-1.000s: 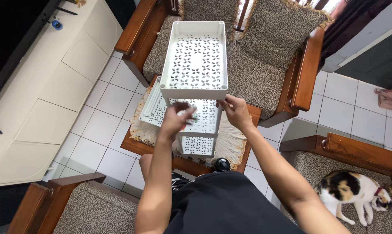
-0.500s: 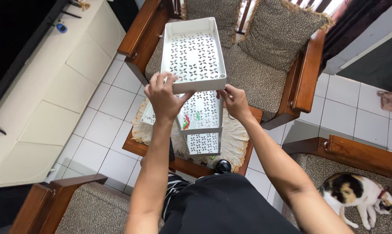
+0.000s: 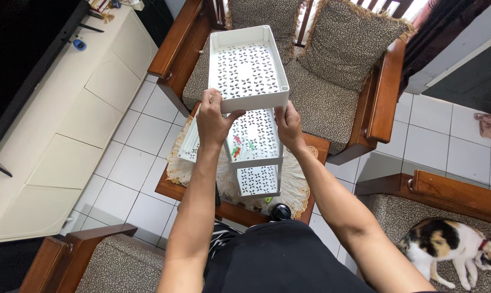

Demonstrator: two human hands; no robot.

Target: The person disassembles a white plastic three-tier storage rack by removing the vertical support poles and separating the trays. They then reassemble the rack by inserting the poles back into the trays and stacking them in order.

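A white plastic rack with perforated trays stands on a small wooden table (image 3: 172, 190) covered by a lace doily (image 3: 298, 187). Its top tray (image 3: 248, 68) is the largest part in view. My left hand (image 3: 213, 116) grips the near left corner of that top tray. At the near right corner, my right hand (image 3: 289, 126) holds the tray's edge. A lower tray (image 3: 253, 142) under the top one carries a few small red and green items. Another perforated tray (image 3: 189, 145) leans or lies to the left of the rack.
Wooden armchairs with patterned cushions (image 3: 340, 49) surround the table. A cream cabinet (image 3: 66, 141) runs along the left. A calico cat (image 3: 446, 247) lies on the chair at lower right. White tiled floor (image 3: 446, 152) shows between them. A dark round object (image 3: 280, 211) sits at the table's near edge.
My left hand rose from the lower tray to the top tray's near left corner. My right hand stayed at the near right corner. The view has shifted slightly.
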